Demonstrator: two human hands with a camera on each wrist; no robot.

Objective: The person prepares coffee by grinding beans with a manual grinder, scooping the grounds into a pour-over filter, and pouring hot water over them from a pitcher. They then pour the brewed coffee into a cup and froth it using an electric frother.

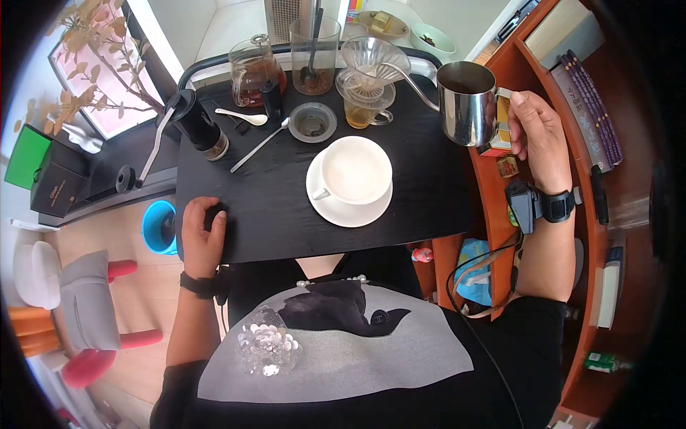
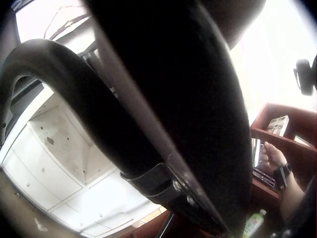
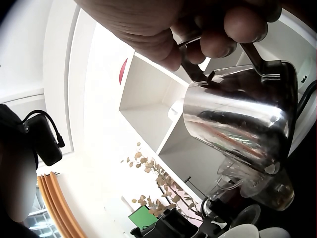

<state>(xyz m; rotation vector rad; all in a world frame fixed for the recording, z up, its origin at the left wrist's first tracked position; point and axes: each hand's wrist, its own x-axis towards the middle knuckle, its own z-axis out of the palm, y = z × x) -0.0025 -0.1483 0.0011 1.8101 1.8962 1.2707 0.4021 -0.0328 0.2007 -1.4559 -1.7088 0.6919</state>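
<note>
In the head view, the right hand [image 1: 539, 132] grips the handle of a steel gooseneck kettle [image 1: 466, 107], held at the table's right side with its spout toward a clear ribbed dripper [image 1: 371, 68]. The right wrist view shows the fingers [image 3: 245, 25] curled round the handle above the shiny kettle body [image 3: 242, 114]. A white cup [image 1: 356, 170] stands on a white saucer [image 1: 325, 207] at the table's middle. The left hand [image 1: 203, 232] rests on the table's left front edge, holding nothing; the left wrist view does not show its fingers.
Behind the cup stand a glass server [image 1: 256, 75], a tall glass with a dark utensil [image 1: 314, 57], a grey dish [image 1: 312, 122] and a long spoon [image 1: 259, 146]. A black hand grinder [image 1: 196, 121] leans at the left. Wooden shelves [image 1: 593, 214] border the right side.
</note>
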